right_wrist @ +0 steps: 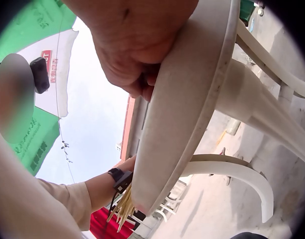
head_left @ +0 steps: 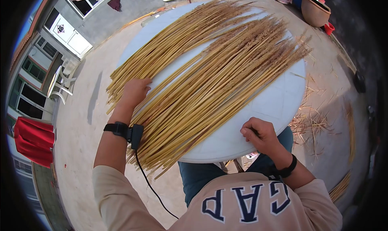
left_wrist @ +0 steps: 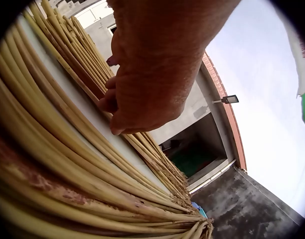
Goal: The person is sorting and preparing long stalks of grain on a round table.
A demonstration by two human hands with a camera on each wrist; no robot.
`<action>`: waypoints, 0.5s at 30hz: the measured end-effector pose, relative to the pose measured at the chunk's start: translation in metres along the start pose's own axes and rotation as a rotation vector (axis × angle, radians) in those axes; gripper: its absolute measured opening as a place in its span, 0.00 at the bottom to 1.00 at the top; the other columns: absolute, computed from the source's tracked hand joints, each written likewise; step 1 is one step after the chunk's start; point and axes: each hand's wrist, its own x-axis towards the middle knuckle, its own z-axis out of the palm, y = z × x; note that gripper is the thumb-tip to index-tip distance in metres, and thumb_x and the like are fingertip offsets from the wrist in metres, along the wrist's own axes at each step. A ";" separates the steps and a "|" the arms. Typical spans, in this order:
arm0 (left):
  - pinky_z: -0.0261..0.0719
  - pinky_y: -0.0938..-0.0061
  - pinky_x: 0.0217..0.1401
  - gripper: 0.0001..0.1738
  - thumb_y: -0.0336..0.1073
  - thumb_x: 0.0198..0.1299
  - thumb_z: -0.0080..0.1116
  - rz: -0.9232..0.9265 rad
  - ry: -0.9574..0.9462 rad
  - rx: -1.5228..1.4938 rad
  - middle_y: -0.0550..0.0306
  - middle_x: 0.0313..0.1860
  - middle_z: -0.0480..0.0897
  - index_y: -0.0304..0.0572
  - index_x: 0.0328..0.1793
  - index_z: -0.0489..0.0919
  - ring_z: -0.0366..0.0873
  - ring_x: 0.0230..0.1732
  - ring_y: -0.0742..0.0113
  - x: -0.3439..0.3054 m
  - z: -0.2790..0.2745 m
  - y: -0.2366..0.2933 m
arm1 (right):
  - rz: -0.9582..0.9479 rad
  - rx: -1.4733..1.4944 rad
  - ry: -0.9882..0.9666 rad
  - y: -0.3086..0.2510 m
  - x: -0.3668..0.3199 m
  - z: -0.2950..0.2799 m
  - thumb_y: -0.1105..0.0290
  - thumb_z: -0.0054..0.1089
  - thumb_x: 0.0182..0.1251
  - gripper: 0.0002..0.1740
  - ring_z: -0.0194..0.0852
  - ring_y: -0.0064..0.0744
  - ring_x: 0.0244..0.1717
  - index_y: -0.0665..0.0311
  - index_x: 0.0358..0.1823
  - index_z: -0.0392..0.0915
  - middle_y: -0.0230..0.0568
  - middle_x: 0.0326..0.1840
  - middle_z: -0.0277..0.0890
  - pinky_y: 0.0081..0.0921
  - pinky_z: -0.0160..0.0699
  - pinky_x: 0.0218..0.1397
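Note:
Long yellow stalks with brown feathery heads lie on a round white table in two groups, a narrower far bundle (head_left: 173,41) and a wider near bundle (head_left: 202,85). My left hand (head_left: 136,93) is at the stem end of the far bundle, beside the gap. In the left wrist view, the bent fingers of the left hand (left_wrist: 147,74) touch or hover just over the stalks; contact is unclear. My right hand (head_left: 262,136) rests loosely curled at the table's near right edge, holding nothing. The right wrist view shows this hand (right_wrist: 137,50) against the white tabletop (right_wrist: 177,109).
A cable hangs from the device on my left wrist. Stalk scraps (head_left: 313,124) litter the ground right of the table. A large clay pot (head_left: 315,12) and red bucket (head_left: 329,28) stand at the back right. A white chair (head_left: 61,85) and red cloth (head_left: 34,140) are at left.

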 end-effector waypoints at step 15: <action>0.74 0.59 0.33 0.09 0.40 0.52 0.58 -0.001 0.072 0.105 0.48 0.24 0.79 0.46 0.35 0.77 0.78 0.30 0.50 0.028 0.016 -0.002 | -0.050 0.031 -0.004 0.004 0.002 -0.004 0.74 0.60 0.57 0.04 0.70 0.32 0.21 0.66 0.28 0.74 0.40 0.22 0.71 0.22 0.67 0.25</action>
